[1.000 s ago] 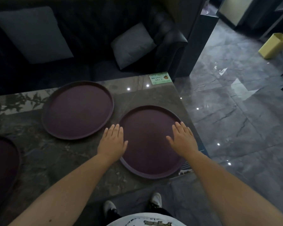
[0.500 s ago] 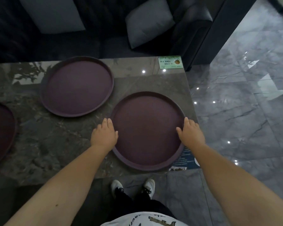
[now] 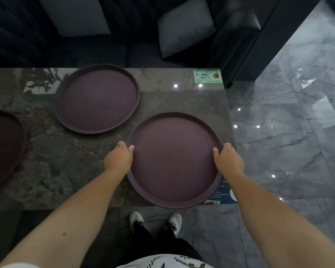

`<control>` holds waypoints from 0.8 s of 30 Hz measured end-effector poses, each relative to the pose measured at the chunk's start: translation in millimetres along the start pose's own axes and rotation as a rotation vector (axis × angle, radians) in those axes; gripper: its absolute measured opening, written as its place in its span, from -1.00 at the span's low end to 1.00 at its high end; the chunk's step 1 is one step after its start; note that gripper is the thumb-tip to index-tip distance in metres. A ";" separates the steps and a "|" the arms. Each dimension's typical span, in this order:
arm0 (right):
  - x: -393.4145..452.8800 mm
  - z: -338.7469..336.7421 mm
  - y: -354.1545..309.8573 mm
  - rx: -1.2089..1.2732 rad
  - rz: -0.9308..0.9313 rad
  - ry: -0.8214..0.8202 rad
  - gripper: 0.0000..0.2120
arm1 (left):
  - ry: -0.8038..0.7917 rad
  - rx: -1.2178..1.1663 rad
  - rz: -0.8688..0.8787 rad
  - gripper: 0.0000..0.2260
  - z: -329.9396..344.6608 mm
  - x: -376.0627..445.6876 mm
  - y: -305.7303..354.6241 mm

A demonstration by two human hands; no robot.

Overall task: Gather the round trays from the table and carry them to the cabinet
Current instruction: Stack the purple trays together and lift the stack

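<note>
We grip near round tray [image 3: 174, 161] at table's [image 3: 66, 167] near right corner: left hand [image 3: 118, 159] clasps left rim, right hand [image 3: 228, 159] right rim.

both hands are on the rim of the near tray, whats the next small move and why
Probably lift the near tray straight up off the table. The left hand and right hand already grip opposite sides of its rim, thumbs over the edge, and nothing lies in it. From there it could go onto the second tray beside it, which sits flat and bare.
</note>
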State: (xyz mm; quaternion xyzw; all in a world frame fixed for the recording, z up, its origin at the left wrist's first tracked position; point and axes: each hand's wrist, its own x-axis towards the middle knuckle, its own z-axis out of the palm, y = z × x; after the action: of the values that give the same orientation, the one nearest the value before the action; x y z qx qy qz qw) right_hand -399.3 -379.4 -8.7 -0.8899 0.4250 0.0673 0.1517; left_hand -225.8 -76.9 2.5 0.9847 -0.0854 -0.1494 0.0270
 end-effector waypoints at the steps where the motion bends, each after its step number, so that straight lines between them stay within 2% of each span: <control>1: -0.4 -3.6 -2.3 0.007 -0.015 0.016 -0.62 | 0.013 -0.006 -0.004 -0.62 -3.2 -0.7 -0.7; 9: -0.4 -35.9 -43.5 0.101 -0.141 0.140 -0.68 | 0.160 -0.106 -0.030 -0.69 -42.5 -6.6 -27.6; 19: 5.4 -38.4 -128.4 0.152 -0.243 0.111 -0.68 | 0.187 -0.160 -0.104 -0.71 -69.9 16.2 -95.5; 24: 13.0 -25.7 -183.3 0.146 -0.253 0.093 -0.69 | 0.143 -0.161 -0.123 -0.74 -83.9 51.4 -136.3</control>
State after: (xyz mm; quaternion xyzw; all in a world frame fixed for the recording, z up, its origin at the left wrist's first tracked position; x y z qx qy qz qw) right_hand -249.0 -288.7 51.4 -0.9250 0.3200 -0.0247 0.2034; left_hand -130.6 50.5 56.9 0.9909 -0.0105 -0.0864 0.1027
